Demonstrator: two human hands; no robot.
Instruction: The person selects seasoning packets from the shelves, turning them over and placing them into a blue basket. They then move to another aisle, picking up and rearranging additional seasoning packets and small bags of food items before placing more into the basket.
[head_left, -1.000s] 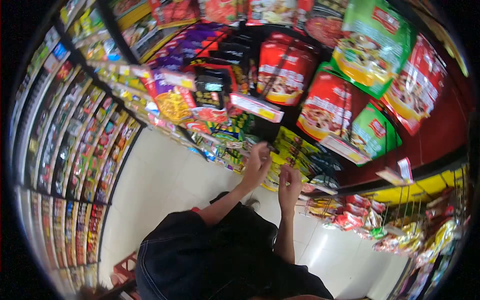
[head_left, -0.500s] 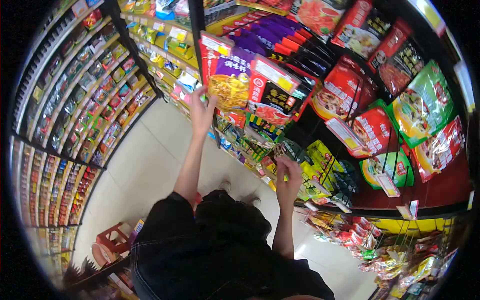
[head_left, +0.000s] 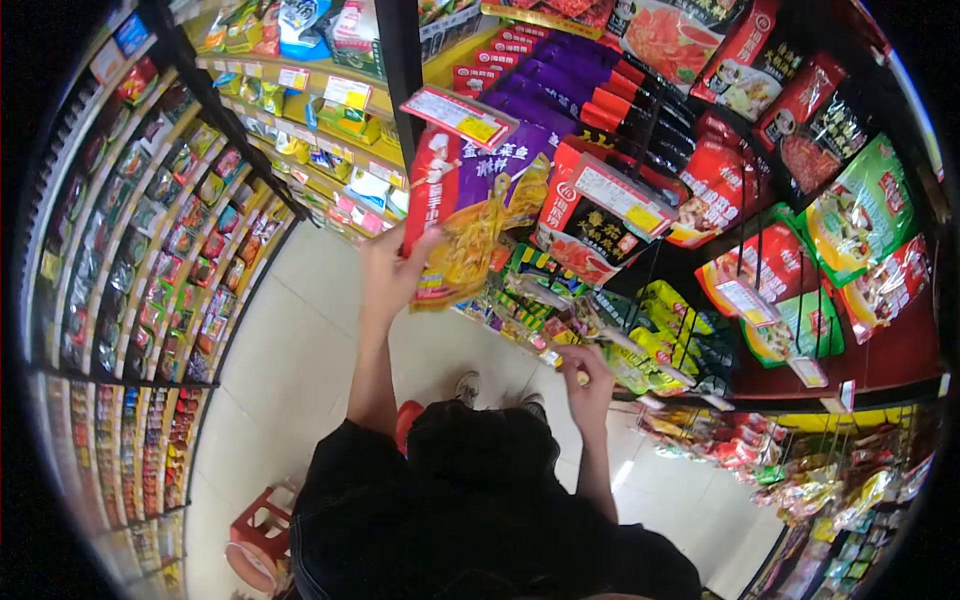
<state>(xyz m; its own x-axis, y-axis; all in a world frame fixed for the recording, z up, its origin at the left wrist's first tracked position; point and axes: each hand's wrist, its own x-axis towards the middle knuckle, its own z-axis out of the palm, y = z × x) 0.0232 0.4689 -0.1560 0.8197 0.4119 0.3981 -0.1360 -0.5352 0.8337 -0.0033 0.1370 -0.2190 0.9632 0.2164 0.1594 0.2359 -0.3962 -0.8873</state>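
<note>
My left hand (head_left: 392, 275) grips the lower left edge of a purple and red seasoning packet (head_left: 465, 235), thumb on its front. The packet tilts out from the hanging row, under a price tag (head_left: 460, 115). Beside it on the right hangs a red and black packet (head_left: 590, 225) with its own price tag (head_left: 615, 197). Lower down, my right hand (head_left: 588, 382) is raised with its fingers curled together near the yellow-green packets (head_left: 670, 335). Whether anything small is between those fingers cannot be made out.
Red and green bags (head_left: 850, 215) hang at the right. Shelves of small packets (head_left: 150, 230) line the left. A red stool (head_left: 265, 525) stands on the pale floor (head_left: 300, 340). More packets (head_left: 720, 445) hang at the lower right, and a dark upright post (head_left: 400, 80) rises near the packet.
My left hand has closed on the purple packet, which has swung outward and tilted. The view has shifted closer to the rack. My right hand stays raised and curled.
</note>
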